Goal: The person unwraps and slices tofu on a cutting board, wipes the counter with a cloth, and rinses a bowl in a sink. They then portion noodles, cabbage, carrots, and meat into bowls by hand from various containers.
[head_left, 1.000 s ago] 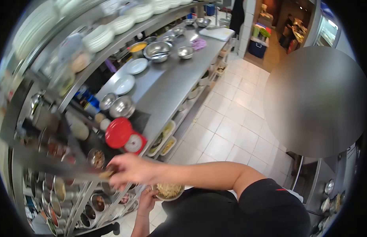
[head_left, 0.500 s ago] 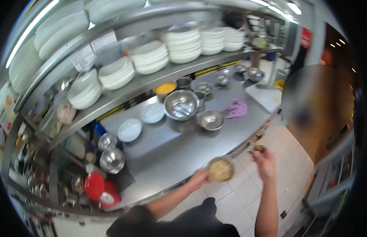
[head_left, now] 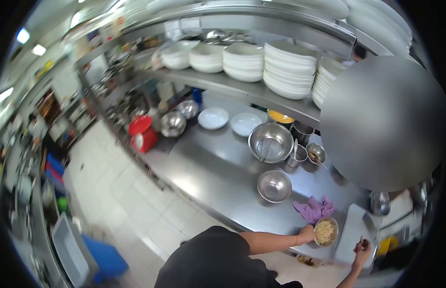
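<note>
My left hand [head_left: 307, 235] grips the rim of a small metal bowl [head_left: 334, 240] holding pale yellow shreds [head_left: 324, 231]. The bowl is at the front right of the steel counter [head_left: 208, 177], beside a crumpled purple cloth [head_left: 315, 209]. Over a white cutting board [head_left: 351, 225], my right hand [head_left: 362, 250] has its fingers closed in a pinch. A small pale tip shows at the fingers, too small to name. An empty-looking metal bowl [head_left: 274, 186] and a larger mixing bowl [head_left: 271, 142] with utensils inside stand farther back.
White bowls in stacks [head_left: 290, 72] line the shelf above. Two white dishes [head_left: 213, 118], metal cups [head_left: 297, 156] and a red scale [head_left: 142, 134] stand on the counter. A grey tub [head_left: 72, 254] is at lower left. A blurred grey disc hides the right side.
The view has swung left. My left hand has carried the bowl of shreds right, from before the counter's edge to beside the purple cloth. My right hand is now over the cutting board.
</note>
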{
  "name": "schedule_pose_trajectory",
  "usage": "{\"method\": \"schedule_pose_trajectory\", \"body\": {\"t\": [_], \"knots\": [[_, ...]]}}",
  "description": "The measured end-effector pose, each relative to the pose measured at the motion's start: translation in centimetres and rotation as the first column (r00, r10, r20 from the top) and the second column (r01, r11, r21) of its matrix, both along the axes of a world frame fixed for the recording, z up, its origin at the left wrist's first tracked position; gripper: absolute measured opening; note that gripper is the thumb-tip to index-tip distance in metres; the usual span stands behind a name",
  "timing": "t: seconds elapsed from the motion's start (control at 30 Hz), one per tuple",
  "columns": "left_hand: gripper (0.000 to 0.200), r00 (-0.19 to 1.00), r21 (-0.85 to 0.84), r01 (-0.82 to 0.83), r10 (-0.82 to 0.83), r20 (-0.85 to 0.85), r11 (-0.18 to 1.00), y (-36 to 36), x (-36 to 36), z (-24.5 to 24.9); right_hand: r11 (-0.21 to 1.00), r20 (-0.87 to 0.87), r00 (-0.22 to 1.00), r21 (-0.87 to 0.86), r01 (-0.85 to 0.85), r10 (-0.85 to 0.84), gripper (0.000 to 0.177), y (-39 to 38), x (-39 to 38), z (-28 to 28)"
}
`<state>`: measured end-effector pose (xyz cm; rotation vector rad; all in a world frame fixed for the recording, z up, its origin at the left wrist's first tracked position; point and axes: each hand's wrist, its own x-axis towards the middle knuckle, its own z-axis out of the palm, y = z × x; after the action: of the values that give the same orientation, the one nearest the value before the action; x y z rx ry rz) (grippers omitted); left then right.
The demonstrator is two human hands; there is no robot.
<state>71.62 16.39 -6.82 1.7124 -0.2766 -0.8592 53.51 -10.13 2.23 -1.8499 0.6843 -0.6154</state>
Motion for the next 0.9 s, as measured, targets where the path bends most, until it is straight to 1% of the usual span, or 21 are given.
{"method": "schedule_pose_trajectory", "body": {"t": [0.03, 0.1, 0.17, 0.23, 0.27, 0.33, 0.37, 0.43, 0.47, 0.5, 0.53, 0.57, 0.6, 0.63, 0.67, 0.73, 0.77, 0.8, 0.83, 0.87, 0.9], "knots": [[0.026, 0.995, -0.046, -0.097, 0.096, -0.021, 0.994, -0.9, -0.4, -1.0, 0.993, -0.09, 0.996, -0.112, -0.022, 0.011, 0.02, -2.9, 1.6, -1.8], [0.031, 0.971, -0.084, -0.237, 0.234, -0.044, 0.968, -1.9, -1.7, -2.0, 0.908, -0.257, 0.963, -0.382, -0.174, 0.077, 0.021, -8.8, 3.4, -7.6], [0.034, 0.946, -0.08, -0.324, 0.321, -0.049, 0.943, -2.4, -4.1, -0.8, 0.789, -0.116, 0.966, -0.559, -0.254, 0.229, 0.021, -11.0, 4.3, -14.5], [0.04, 0.854, -0.062, -0.513, 0.501, -0.141, 0.856, -3.7, -7.0, -0.5, 0.603, -0.469, 0.877, -0.672, -0.43, 0.104, 0.031, -6.2, 3.2, -10.0], [0.04, 0.843, -0.058, -0.531, 0.521, -0.13, 0.845, -4.5, -8.8, 0.2, 0.599, -0.461, 0.878, -0.67, -0.439, 0.128, 0.031, -5.1, 2.3, -8.5], [0.04, 0.878, -0.016, -0.479, 0.479, -0.005, 0.878, -6.9, -12.4, 1.9, 0.599, -0.403, 0.906, -0.696, -0.395, 0.13, 0.044, -4.9, 0.8, -6.9], [0.04, 0.879, 0.001, -0.477, 0.477, -0.011, 0.879, -8.0, -13.5, 1.7, 0.609, -0.413, 0.901, -0.684, -0.403, 0.132, 0.044, -6.2, 0.8, -6.9], [0.035, 0.877, -0.163, -0.238, 0.284, 0.388, 0.958, -11.8, -15.2, 1.2, 0.636, -0.338, 0.833, -0.538, -0.553, 0.437, 0.053, -11.3, 0.3, -7.4], [0.04, 0.78, -0.019, -0.159, 0.138, 0.61, 0.987, -14.1, -14.9, -1.7, 0.665, -0.368, 0.817, -0.475, -0.576, 0.444, 0.049, -14.0, 0.9, -7.1], [0.053, 0.392, 0.053, -0.042, -0.032, 0.919, 0.998, -15.3, -15.1, -6.5, 0.61, -0.34, 0.739, -0.418, -0.673, 0.581, 0.046, -17.3, 2.8, -6.5], [0.062, 0.426, 0.096, 0.053, -0.11, 0.898, 0.994, -15.4, -16.0, -2.7, 0.488, -0.266, 0.932, -0.796, -0.357, 0.246, 0.047, -20.4, 1.6, -9.0], [0.055, 0.548, 0.08, 0.024, -0.08, 0.832, 0.996, -17.3, -14.8, -1.8, 0.487, -0.293, 0.943, -0.808, -0.331, 0.156, 0.051, -23.2, 1.4, -8.1], [0.048, 0.657, 0.065, -0.016, -0.038, 0.753, 0.998, -19.2, -13.8, -0.9, 0.386, -0.396, 0.916, -0.855, -0.346, -0.057, 0.053, -23.6, 1.1, -5.8], [0.038, 0.635, -0.028, -0.102, 0.086, 0.768, 0.994, -20.1, -14.0, 0.4, 0.471, -0.631, 0.769, -0.712, -0.521, -0.103, 0.057, -25.4, 1.6, -5.8], [0.034, 0.578, 0.036, -0.12, 0.041, 0.815, 0.992, -20.4, -13.6, 0.5, 0.345, -0.633, 0.774, -0.726, -0.595, 0.001, 0.059, -26.7, 1.2, -7.3], [0.033, 0.569, 0.061, -0.184, 0.056, 0.82, 0.981, -21.1, -13.5, 1.1, 0.217, -0.562, 0.823, -0.796, -0.565, 0.082, 0.06, -26.4, 0.1, -6.8], [0.033, 0.578, 0.079, -0.177, 0.038, 0.815, 0.981, -21.1, -13.5, 1.6, 0.234, -0.569, 0.818, -0.786, -0.572, 0.086, 0.06, -25.9, -0.1, -6.9], [0.032, 0.541, 0.099, -0.2, 0.026, 0.841, 0.975, -21.5, -13.2, 2.7, 0.298, -0.539, 0.84, -0.795, -0.529, 0.053, 0.058, -25.8, 0.2, -6.7], [0.03, 0.478, 0.105, -0.229, 0.017, 0.878, 0.968, -22.6, -13.3, 3.2, 0.352, -0.486, 0.874, -0.815, -0.46, 0.018, 0.056, -26.6, 0.0, -6.8], [0.026, 0.417, 0.068, -0.201, 0.023, 0.909, 0.977, -23.0, -12.7, 3.0, 0.36, -0.489, 0.872, -0.809, -0.465, 0.026, 0.056, -26.7, 0.0, -6.6], [0.026, 0.424, 0.081, -0.203, 0.013, 0.906, 0.976, -23.3, -11.9, 3.0, 0.402, -0.58, 0.813, -0.756, -0.517, -0.045, 0.051, -26.8, -0.1, -6.4]]}}
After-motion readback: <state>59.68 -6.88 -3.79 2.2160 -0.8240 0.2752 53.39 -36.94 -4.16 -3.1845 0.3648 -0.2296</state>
